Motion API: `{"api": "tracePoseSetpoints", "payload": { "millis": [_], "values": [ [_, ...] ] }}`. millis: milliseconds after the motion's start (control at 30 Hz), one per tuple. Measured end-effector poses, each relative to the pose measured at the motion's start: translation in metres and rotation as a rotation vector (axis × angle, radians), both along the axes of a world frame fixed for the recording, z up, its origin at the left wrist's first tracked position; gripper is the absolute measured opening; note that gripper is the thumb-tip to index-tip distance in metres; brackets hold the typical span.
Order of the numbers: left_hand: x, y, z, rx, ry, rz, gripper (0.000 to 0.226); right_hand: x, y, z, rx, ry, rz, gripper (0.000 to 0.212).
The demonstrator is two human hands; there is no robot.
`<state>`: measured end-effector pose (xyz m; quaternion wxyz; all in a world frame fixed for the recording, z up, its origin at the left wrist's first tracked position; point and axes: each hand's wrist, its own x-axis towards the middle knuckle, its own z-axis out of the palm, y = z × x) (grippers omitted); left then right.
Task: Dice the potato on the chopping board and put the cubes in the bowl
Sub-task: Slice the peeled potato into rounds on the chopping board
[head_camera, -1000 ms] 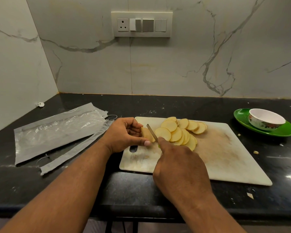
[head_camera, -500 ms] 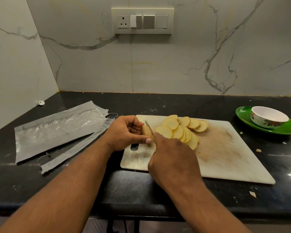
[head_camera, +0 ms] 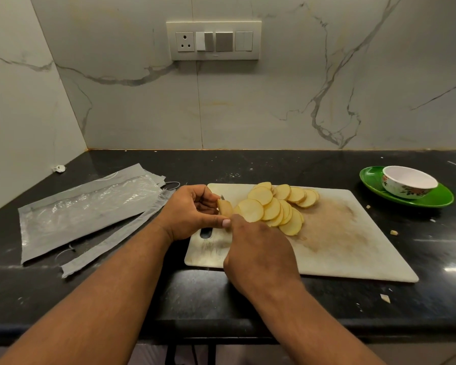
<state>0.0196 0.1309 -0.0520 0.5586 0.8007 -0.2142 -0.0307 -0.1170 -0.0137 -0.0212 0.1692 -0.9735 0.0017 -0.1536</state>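
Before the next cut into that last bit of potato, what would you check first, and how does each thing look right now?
1. Potato end piece held steady: ok, the left hand pinches it on the chopping board.
2. Left fingers clear of the blade: cannot tell, only the knife tip shows, close behind the piece.
3. Grip on the knife: cannot tell, the right hand hides the handle.
4. Room on the board: ok, the slices lie fanned to the right and bare board is beyond them.
5. Bowl ready: ok, upright on the green plate, nothing visible inside.
6. Cubes made: not ok, only round slices so far.
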Motion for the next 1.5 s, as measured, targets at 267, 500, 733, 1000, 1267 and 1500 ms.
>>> {"api": "tracePoseSetpoints", "payload": {
  "millis": [267,500,733,1000,1267,1500],
  "values": [
    [0.003,0.003,0.000,0.015,0.016,0.028,0.074,-0.048,-0.019,0.005,-0.066,0.086,0.051,0.052],
    [0.000,0.004,0.003,0.021,0.042,0.040,0.074,-0.042,-0.023,0.012,-0.002,-0.046,-0.020,0.055],
    [-0.004,0.003,0.005,0.027,0.052,0.063,0.072,-0.025,-0.015,0.005,0.011,-0.045,-0.008,0.059],
    [-0.005,0.002,0.007,0.039,0.053,0.063,0.066,-0.021,-0.013,0.002,0.013,-0.054,-0.009,0.058],
    [-0.004,0.002,0.005,0.036,0.041,0.063,0.068,-0.021,-0.008,0.003,0.025,-0.034,-0.016,0.058],
    [-0.003,0.002,0.003,0.023,0.030,0.052,0.068,-0.022,-0.001,0.005,-0.022,-0.010,-0.036,0.059]
  ]
}}
